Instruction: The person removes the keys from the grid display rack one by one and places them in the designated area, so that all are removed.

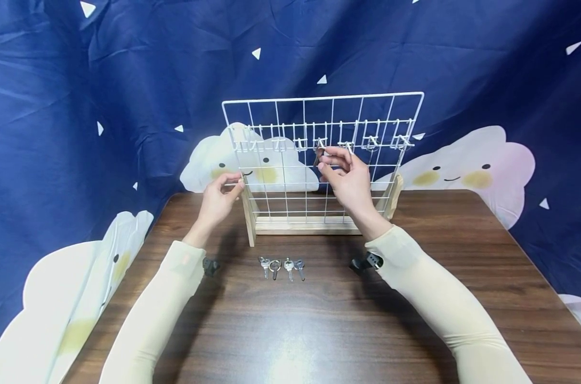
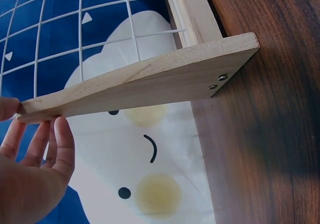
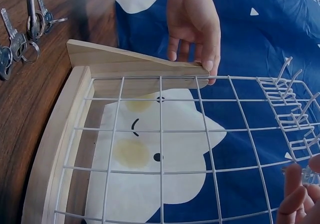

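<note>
A white wire grid rack stands upright on a wooden base, with a row of hooks along its upper part. My left hand pinches the top of the rack's left wooden side support, thumb on one face and fingers on the other. High on the grid, my right hand holds a key between thumb and fingers at a middle hook. The fingers partly hide this key. Key rings hang on hooks farther right.
Several silver keys with rings lie in a row on the brown wooden table, in front of the rack's wooden base. Behind it hangs a dark blue cloth printed with white clouds. The right wooden support stands beyond my right forearm.
</note>
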Motion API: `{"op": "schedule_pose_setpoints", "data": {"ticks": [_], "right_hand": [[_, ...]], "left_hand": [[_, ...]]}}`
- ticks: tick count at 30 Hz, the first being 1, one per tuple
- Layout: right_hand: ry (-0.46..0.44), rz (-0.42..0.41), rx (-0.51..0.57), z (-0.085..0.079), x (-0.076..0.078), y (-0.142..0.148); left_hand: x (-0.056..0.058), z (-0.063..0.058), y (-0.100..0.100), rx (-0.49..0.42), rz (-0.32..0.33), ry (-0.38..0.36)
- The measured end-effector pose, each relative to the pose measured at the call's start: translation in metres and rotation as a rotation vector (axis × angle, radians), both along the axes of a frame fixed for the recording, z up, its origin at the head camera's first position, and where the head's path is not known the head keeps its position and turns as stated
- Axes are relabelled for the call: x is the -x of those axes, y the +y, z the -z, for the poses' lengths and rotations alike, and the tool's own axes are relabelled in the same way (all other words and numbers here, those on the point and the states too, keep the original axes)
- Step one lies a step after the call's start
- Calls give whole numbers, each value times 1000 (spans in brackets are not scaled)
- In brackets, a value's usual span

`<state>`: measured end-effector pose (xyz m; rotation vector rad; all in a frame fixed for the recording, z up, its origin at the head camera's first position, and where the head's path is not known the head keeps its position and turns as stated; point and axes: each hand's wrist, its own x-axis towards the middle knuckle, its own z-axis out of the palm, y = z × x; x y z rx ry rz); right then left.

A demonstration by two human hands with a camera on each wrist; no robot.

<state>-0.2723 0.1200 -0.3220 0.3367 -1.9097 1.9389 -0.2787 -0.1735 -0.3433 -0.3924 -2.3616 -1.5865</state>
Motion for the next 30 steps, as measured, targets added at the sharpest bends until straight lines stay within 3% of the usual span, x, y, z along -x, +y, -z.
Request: {"op": "schedule_pose_setpoints", "data": {"ticks": [10, 30], "right_hand": [[26, -11, 76, 1, 1, -4], [94, 31, 103, -4, 3, -12]], "left_hand": [[3, 3, -1, -15, 0, -14], [3, 2, -1, -20, 10, -11]]}}
